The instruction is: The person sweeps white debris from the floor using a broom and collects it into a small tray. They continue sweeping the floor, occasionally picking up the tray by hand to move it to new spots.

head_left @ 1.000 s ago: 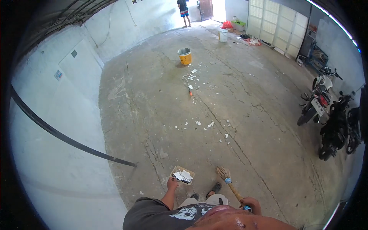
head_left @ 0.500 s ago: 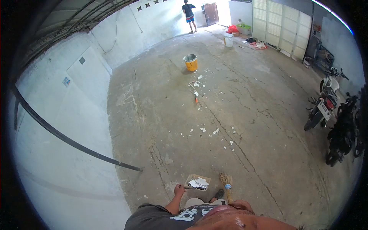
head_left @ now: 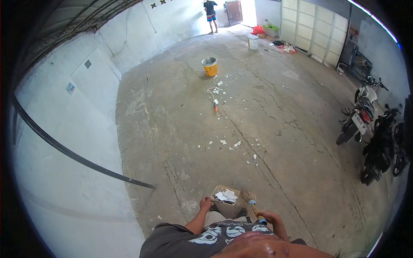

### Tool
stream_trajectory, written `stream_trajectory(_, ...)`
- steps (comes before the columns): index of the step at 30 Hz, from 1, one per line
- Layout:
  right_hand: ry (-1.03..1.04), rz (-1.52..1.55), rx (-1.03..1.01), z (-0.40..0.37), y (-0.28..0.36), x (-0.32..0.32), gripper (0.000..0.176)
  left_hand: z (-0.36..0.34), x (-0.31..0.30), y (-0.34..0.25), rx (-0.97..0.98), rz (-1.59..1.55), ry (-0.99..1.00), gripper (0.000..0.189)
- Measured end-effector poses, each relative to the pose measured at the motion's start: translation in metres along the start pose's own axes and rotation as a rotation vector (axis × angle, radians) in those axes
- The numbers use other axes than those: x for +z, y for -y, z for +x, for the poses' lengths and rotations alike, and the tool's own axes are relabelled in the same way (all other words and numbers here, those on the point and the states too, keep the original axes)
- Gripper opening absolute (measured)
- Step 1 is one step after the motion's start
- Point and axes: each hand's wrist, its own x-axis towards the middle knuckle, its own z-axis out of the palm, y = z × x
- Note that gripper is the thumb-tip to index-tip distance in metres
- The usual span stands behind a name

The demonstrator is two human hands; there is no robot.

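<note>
My left hand [head_left: 205, 203] is closed round the handle of a tan dustpan [head_left: 222, 187] held low in front of my feet. Broken white flakes [head_left: 227, 195] are heaped in the pan, with something dark among them. In my right hand [head_left: 268, 216] is a short straw broom [head_left: 254, 208], gripped by its handle. Its bristles point forward, just right of the pan.
White flakes [head_left: 237, 143] lie scattered over the cracked concrete floor. Ahead are a red-handled tool [head_left: 215, 108] and a yellow bucket [head_left: 211, 70]. Motorcycles [head_left: 360, 118] stand right; a black pole [head_left: 86, 161] slants at left. A person [head_left: 211, 17] stands far back.
The broom and my right hand have come further into view, with the handle now tilted to the right. The dustpan has shifted slightly right and forward, and the view has moved a little.
</note>
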Motion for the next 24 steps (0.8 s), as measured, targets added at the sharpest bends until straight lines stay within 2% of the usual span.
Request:
stream_trajectory(5,-0.002,0.097,0.065,0.016,-0.011,-0.018,0.029,0.016,0.005,-0.015,-0.01,-0.071,0.075,0.028)
stream_trajectory(8,-0.015,0.125,0.019,0.005,-0.01,-0.013,0.028,0.026,0.007,-0.028,-0.002,-0.021,0.109,0.027)
stream_trajectory(11,-0.032,0.183,0.072,-0.01,-0.004,0.003,0.027,0.035,0.003,-0.044,0.014,0.088,0.135,0.025)
stream_trajectory(13,-0.013,0.208,0.064,-0.011,-0.007,0.012,0.027,0.072,0.004,-0.028,0.023,0.086,0.155,0.026)
stream_trajectory(16,-0.141,0.205,0.009,-0.009,-0.012,0.033,0.032,0.113,-0.002,-0.023,0.028,0.105,0.164,0.029)
stream_trajectory(18,-0.193,0.269,0.154,0.011,-0.025,0.045,0.028,0.149,-0.005,-0.039,0.021,0.145,0.186,0.03)
stream_trajectory(19,-0.298,0.67,-0.13,-0.038,-0.011,0.087,0.02,0.167,-0.008,-0.037,0.081,0.193,0.183,0.028)
stream_trajectory(20,-0.31,0.683,-0.119,-0.043,-0.006,0.118,0.02,0.177,-0.015,-0.033,0.137,0.243,0.181,0.025)
stream_trajectory(21,-0.354,0.616,-0.233,-0.046,0.0,0.144,0.019,0.182,-0.019,-0.04,0.17,0.353,0.177,0.027)
stream_trajectory(24,-0.475,0.357,-0.569,-0.05,0.017,0.198,0.016,0.192,-0.031,-0.057,0.078,0.248,0.191,0.028)
